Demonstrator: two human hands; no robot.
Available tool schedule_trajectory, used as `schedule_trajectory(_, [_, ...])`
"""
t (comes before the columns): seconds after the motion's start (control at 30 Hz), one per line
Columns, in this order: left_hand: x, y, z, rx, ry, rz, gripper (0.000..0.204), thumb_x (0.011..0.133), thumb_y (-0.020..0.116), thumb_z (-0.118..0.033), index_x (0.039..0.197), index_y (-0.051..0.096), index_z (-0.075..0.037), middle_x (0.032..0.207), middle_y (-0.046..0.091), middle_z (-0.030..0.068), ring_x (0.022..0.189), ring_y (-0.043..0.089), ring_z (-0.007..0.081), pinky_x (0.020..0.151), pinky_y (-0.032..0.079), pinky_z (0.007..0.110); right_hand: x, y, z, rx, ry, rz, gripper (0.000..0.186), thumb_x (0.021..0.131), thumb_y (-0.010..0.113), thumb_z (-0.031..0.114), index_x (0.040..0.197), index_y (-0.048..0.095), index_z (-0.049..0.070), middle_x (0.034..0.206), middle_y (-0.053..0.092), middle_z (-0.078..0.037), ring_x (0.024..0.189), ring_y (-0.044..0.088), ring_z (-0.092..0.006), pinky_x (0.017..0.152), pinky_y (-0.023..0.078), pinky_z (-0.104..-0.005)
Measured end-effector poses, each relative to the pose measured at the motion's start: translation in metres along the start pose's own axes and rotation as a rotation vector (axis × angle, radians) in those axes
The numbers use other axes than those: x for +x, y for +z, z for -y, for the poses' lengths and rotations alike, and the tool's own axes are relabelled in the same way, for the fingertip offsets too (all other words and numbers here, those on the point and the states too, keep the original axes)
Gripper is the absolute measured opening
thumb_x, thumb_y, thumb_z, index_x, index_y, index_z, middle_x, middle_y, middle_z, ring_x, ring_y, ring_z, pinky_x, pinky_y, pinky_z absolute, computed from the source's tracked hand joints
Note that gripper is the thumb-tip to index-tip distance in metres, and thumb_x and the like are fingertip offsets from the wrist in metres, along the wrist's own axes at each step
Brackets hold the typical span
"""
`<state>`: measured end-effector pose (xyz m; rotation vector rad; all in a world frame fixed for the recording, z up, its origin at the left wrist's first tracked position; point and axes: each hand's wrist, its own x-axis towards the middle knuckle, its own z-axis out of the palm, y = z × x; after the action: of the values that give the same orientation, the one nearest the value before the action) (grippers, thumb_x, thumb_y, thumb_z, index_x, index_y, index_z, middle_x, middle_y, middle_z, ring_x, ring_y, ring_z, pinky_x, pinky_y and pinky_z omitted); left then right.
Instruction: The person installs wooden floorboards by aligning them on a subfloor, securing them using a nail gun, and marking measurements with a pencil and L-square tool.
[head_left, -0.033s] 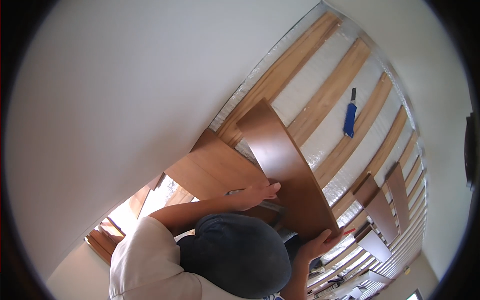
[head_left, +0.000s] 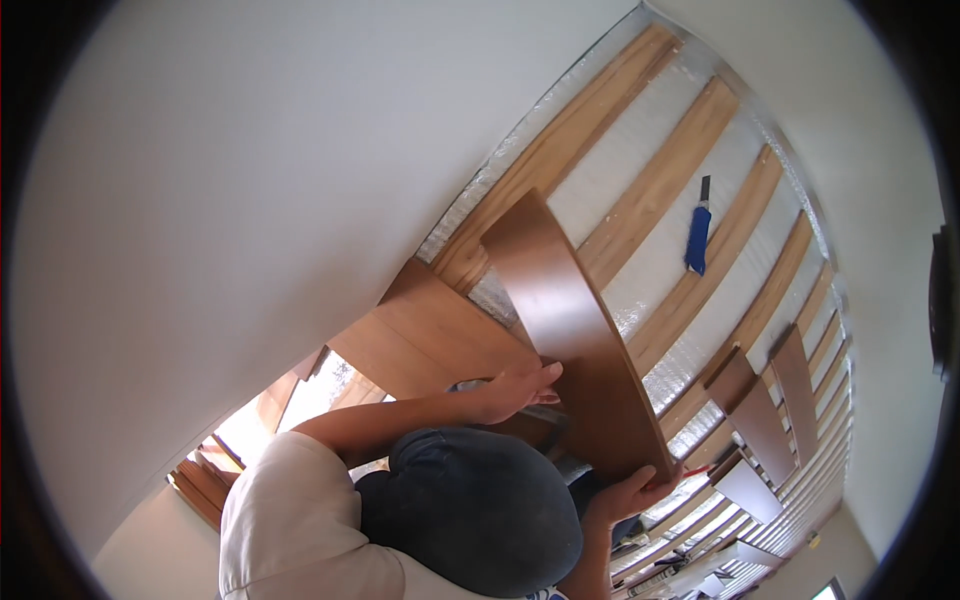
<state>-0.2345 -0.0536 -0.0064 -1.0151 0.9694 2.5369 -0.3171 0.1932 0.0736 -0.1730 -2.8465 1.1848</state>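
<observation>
A reddish-brown floorboard (head_left: 575, 330) is lifted at a tilt, its far end raised over pale wooden battens. My left hand (head_left: 522, 390) is closed at its left edge, with the thumb on the top face. Around the near right corner of the board, my right hand (head_left: 640, 493) is closed, thumb on top. A thin red stick (head_left: 695, 471) shows beside the right fingers; I cannot tell if they hold it. Left of the lifted board lie fitted brown boards (head_left: 440, 335). A blue-handled utility knife (head_left: 698, 238) lies ahead, across a batten.
Battens (head_left: 665, 145) run over silvery foil sheeting (head_left: 610, 170). A white wall (head_left: 250, 180) borders the left side. Loose boards (head_left: 765, 430) lie across the battens at right. More boards (head_left: 205, 485) are stacked at lower left. A dark cap (head_left: 470, 510) covers the lower middle.
The lifted board has turned slightly, its far end moving a little up and to the right. My right hand has shifted slightly down and left. My left hand stays nearly in place.
</observation>
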Motion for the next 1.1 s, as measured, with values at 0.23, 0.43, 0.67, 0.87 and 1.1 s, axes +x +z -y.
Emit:
schedule_trajectory(0.23, [0.048,0.046,-0.12,-0.056,0.194,0.109,0.048,0.112,0.063,-0.031,0.149,0.051,-0.003,0.131,0.067,0.0078,0.118,0.061,0.0156,0.099,0.053,0.034,-0.053,-0.02,-0.022,0.257,-0.074,0.443,0.058,0.11,0.06,0.023,0.158,0.037,0.0,0.151,0.052,-0.019,0.132,0.056,-0.0318,0.115,0.043,-0.042])
schedule_trajectory(0.43, [0.093,0.033,-0.201,0.835,0.441,-0.055,0.041,0.11,0.061,-0.029,0.139,0.06,0.0,0.132,0.07,0.0218,0.125,0.067,0.033,0.105,0.052,0.04,0.014,-0.082,-0.056,0.027,-0.227,0.447,0.051,0.109,0.062,0.022,0.152,0.047,-0.002,0.144,0.059,-0.016,0.12,0.062,-0.0269,0.109,0.048,-0.0418])
schedule_trajectory(0.67, [0.119,0.036,-0.203,1.502,0.318,-0.127,0.068,0.109,0.045,-0.065,0.121,0.074,-0.005,0.109,0.079,0.0167,0.107,0.076,0.0359,0.09,0.06,0.047,0.036,-0.115,-0.144,-0.119,-0.133,0.368,0.048,0.109,0.057,0.016,0.155,0.05,0.002,0.14,0.064,-0.016,0.114,0.063,-0.0246,0.102,0.051,-0.0415])
schedule_trajectory(0.87, [0.129,-0.016,-0.178,1.777,0.282,0.027,0.08,0.104,0.044,-0.077,0.094,0.081,-0.006,0.098,0.08,0.0144,0.096,0.078,0.0346,0.084,0.061,0.048,0.035,-0.11,-0.13,-0.215,-0.105,0.497,0.052,0.11,0.058,0.018,0.158,0.048,0.002,0.142,0.064,-0.017,0.115,0.063,-0.0249,0.103,0.051,-0.0412])
schedule_trajectory(1.1, [0.13,-0.045,-0.159,1.875,0.234,0.148,0.081,0.103,0.041,-0.079,0.095,0.079,-0.007,0.097,0.079,0.017,0.095,0.076,0.0388,0.085,0.061,0.05,0.04,-0.109,-0.121,-0.292,-0.151,0.537,0.054,0.11,0.059,0.022,0.159,0.048,0.003,0.143,0.064,-0.018,0.115,0.064,-0.0263,0.104,0.051,-0.0402])
